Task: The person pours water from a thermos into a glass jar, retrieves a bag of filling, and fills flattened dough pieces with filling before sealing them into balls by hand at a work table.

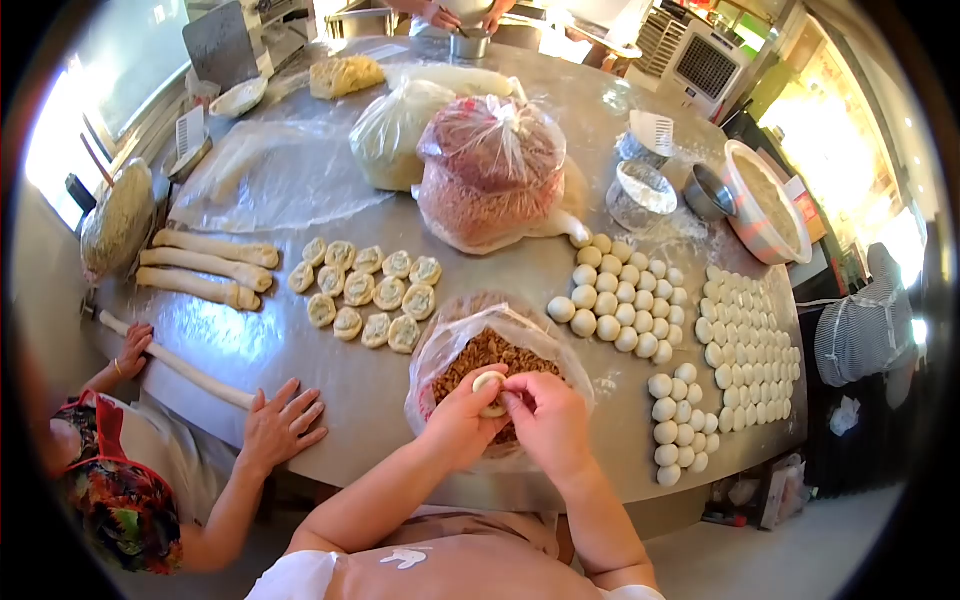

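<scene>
A small round of pale dough is cupped in my left hand, above an open plastic bag of brown crumbly filling. The fingers of my right hand are pinched at the right edge of that same dough piece. What lies inside the dough is hidden by my fingers. To the right of the bag stand rows of smooth white dough balls. Flattened swirled dough pieces lie to the left of the bag.
Beyond the filling sits a tied bag of pinkish filling. At the left, a co-worker's hands rest by a long dough roll. Another person's hands show at the far edge. A large basin stands at right.
</scene>
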